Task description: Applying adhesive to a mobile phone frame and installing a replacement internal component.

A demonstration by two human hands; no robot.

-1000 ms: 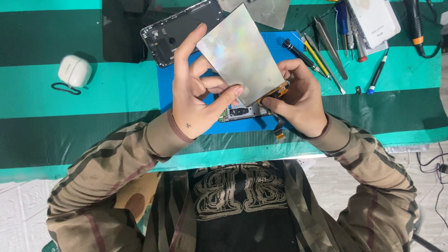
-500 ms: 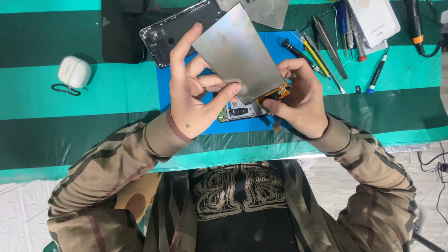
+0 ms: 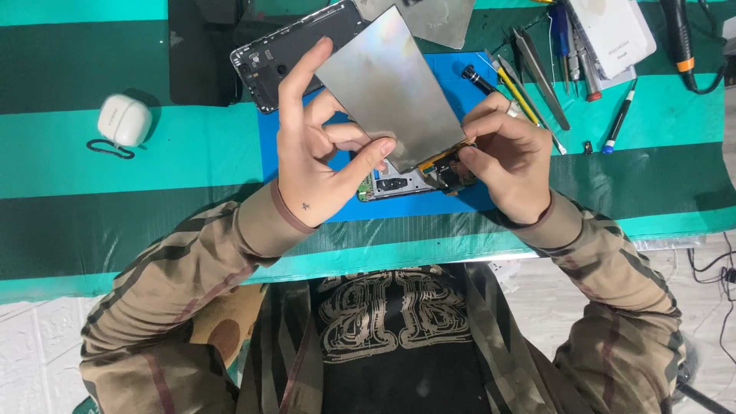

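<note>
A grey, shiny phone display panel [image 3: 391, 88] is held tilted above a blue work mat [image 3: 276, 146]. My left hand [image 3: 318, 165] pinches the panel's left and lower edge between thumb and fingers. My right hand [image 3: 510, 157] grips its lower right corner, where an orange flex cable and a small black connector [image 3: 445, 165] hang. Under the panel lies a phone frame with its circuit board [image 3: 395, 185] showing. A black phone back housing [image 3: 287, 50] lies on the table behind my left hand.
A white earbud case [image 3: 124, 121] with a black loop sits at the left on the green striped cloth. Screwdrivers, tweezers and pens [image 3: 537, 73] lie at the right, beside a white box [image 3: 613, 31] and a black tool with an orange band [image 3: 678, 38].
The panel has tipped slightly and my fingers have shifted along its lower edge. Both hands stay in the same place.
</note>
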